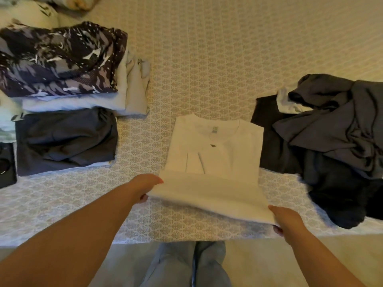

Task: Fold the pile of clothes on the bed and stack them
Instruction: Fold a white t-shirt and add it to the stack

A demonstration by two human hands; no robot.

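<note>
A white T-shirt (215, 154) lies on the bed in front of me, collar away from me, sleeves folded in. Its bottom hem is lifted off the bedspread. My left hand (145, 187) pinches the hem's left corner and my right hand (288, 221) pinches the right corner. A loose pile of dark grey and black clothes (335, 137) sits at the right. Folded stacks lie at the left: a dark patterned garment (60, 61) on pale ones, and a folded dark grey garment (66, 139) nearer me.
The patterned bedspread (207, 59) stretches far back. The bed's near edge (186, 241) runs just below my hands, with my legs in grey trousers (186, 266) under it. A black item (7, 164) lies at the far left edge.
</note>
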